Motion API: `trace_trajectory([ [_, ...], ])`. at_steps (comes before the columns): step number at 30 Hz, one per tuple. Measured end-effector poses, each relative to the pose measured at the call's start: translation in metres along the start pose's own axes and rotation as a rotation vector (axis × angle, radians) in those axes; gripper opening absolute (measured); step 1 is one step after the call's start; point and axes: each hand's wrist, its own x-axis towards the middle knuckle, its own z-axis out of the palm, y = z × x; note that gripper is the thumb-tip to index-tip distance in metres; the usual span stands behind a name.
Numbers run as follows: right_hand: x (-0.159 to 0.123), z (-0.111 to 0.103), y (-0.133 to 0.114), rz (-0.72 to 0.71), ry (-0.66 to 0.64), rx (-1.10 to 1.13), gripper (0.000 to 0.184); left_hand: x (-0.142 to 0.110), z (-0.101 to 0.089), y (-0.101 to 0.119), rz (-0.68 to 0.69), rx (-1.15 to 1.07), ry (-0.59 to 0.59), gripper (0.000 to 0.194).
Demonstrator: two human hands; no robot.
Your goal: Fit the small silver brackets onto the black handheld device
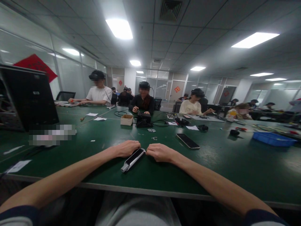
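Left hand curls on the slim device's ten-o'clock side, right hand pinches its far tip at two o'clock; lying loose on the green table, it might skid.

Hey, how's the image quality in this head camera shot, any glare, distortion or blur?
Head view: wide-angle distortion bends the ceiling and table edge; ceiling panels blow out white; the green tabletop shows soft sheen. The left hand, right hand and phone between them look fairly sharp; distant workers are soft.
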Motion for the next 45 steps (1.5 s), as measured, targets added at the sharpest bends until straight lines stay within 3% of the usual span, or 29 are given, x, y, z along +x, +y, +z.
trace_trajectory([
  [4, -0.001, 0.003, -0.001, 0.085, 0.064, 0.102, 0.019, -0.001, -0.001, 0.001, 0.0, 0.021, 0.002, 0.019],
  [8, -0.004, 0.007, 0.002, 0.279, 0.204, 0.295, 0.011, -0.002, -0.005, 0.002, -0.003, 0.023, 0.002, 0.021],
  [13, -0.004, 0.014, 0.009, 0.459, 0.192, 0.399, 0.015, -0.002, -0.008, 0.004, -0.007, 0.072, 0.01, 0.026],
  [24, 0.003, 0.02, 0.004, 0.528, 0.263, 0.473, 0.014, -0.001, -0.002, 0.005, -0.042, 0.137, 0.051, 0.022],
  [32, 0.0, 0.027, 0.012, 0.489, 0.261, 0.484, 0.017, 0.0, -0.002, 0.006, -0.059, 0.146, 0.05, 0.022],
  [35, -0.011, 0.026, 0.025, 0.492, 0.253, 0.439, 0.018, 0.0, -0.002, 0.005, -0.053, 0.129, 0.047, 0.023],
  [38, -0.025, 0.029, 0.052, 0.631, 0.219, 0.334, 0.018, 0.0, -0.004, 0.006, -0.052, 0.094, 0.049, 0.023],
  [41, -0.033, 0.034, 0.084, 0.791, 0.077, 0.223, 0.019, 0.0, -0.006, 0.008, -0.058, 0.05, 0.047, 0.022],
  [45, -0.022, 0.041, 0.116, 0.776, -0.112, 0.229, 0.022, 0.001, -0.006, 0.01, -0.068, 0.048, 0.05, 0.022],
])
